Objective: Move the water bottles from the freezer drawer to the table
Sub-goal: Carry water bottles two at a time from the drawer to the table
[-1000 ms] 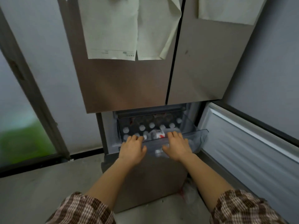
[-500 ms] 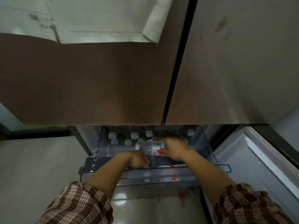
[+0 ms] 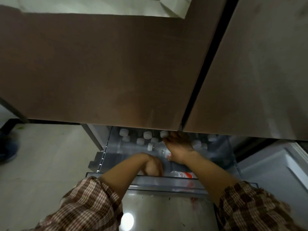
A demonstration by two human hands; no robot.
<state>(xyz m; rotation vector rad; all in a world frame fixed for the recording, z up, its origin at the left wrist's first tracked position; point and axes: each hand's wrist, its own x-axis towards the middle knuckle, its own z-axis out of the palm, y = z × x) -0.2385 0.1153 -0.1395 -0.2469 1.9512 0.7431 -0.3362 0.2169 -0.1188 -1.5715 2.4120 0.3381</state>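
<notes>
The clear freezer drawer (image 3: 166, 180) is pulled out below the brown fridge doors. Several water bottles with white caps (image 3: 147, 135) stand upright at its back. My right hand (image 3: 179, 148) reaches in and is closed over one water bottle (image 3: 157, 150) lying sideways, with its cap pointing left and its red label under my palm. My left hand (image 3: 152, 165) dips into the drawer's front part with its fingers curled down behind the rim, so what they touch is hidden. Another bottle with a red label (image 3: 182, 174) lies flat at the drawer's front.
The upper fridge doors (image 3: 116, 72) overhang the back of the drawer, with papers (image 3: 100, 5) stuck on them. An open lower door (image 3: 275, 164) stands at the right. Bare floor (image 3: 41, 155) lies to the left, and a dark shoe (image 3: 6, 147) sits at the far left edge.
One second ago both hands held the drawer's front rim. The drawer has slid out, my view has dropped closer, both hands have gone inside and my right hand has closed on a bottle.
</notes>
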